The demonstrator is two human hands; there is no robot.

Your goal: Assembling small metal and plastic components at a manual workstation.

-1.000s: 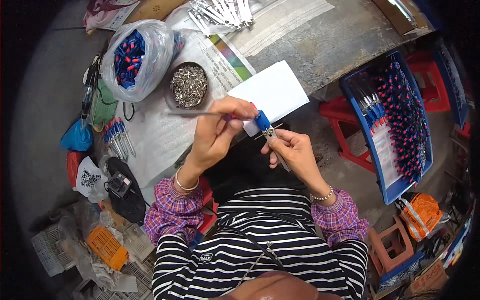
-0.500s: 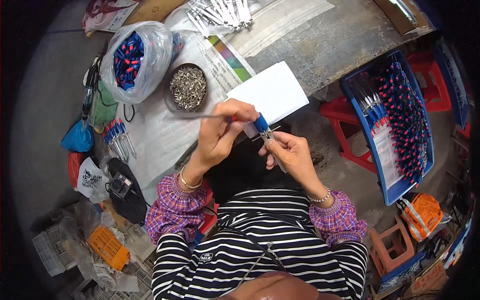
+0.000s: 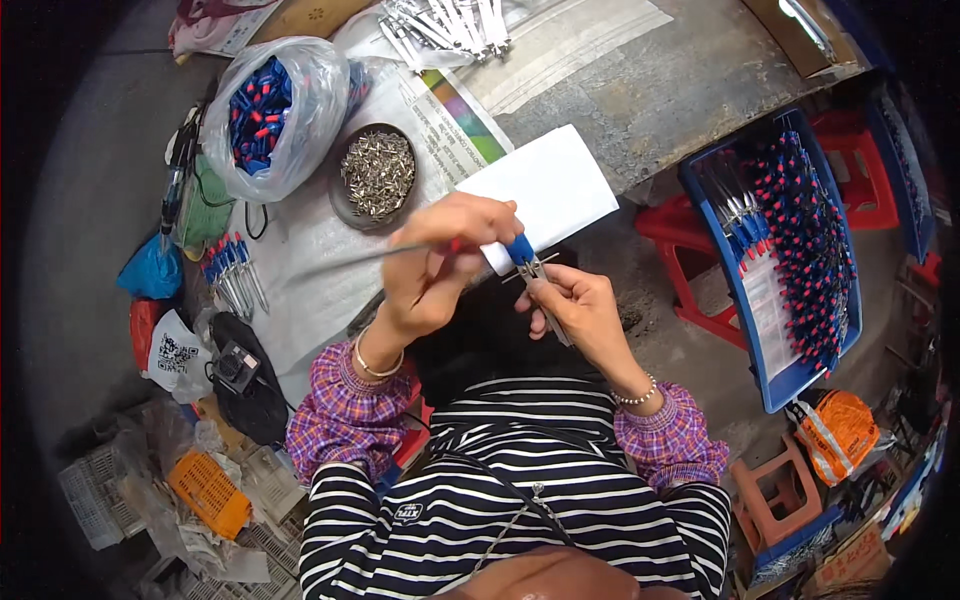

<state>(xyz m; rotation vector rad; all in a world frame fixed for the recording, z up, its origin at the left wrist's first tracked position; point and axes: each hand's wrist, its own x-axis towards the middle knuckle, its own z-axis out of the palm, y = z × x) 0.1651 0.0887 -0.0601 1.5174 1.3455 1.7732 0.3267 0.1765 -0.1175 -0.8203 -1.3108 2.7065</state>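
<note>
- Left hand (image 3: 440,262) closed around a long thin rod (image 3: 345,260) that points out to the person's left, above the paper-covered table (image 3: 640,90).
- Right hand (image 3: 580,310) pinched on a small metal tool with a blue cap (image 3: 527,259), meeting the left hand at chest height.
- Just beyond: a bowl of metal pieces (image 3: 377,175) and a clear bag of blue parts (image 3: 270,110).
- To the right, a blue tray (image 3: 775,385) filled with finished pieces.

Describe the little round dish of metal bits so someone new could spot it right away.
Start at the grey worktable and find the clear plastic bag of blue and red caps at its left. The dark round dish sits just right of that bag, on white paper. It alone holds a heap of small silvery metal pieces.
</note>
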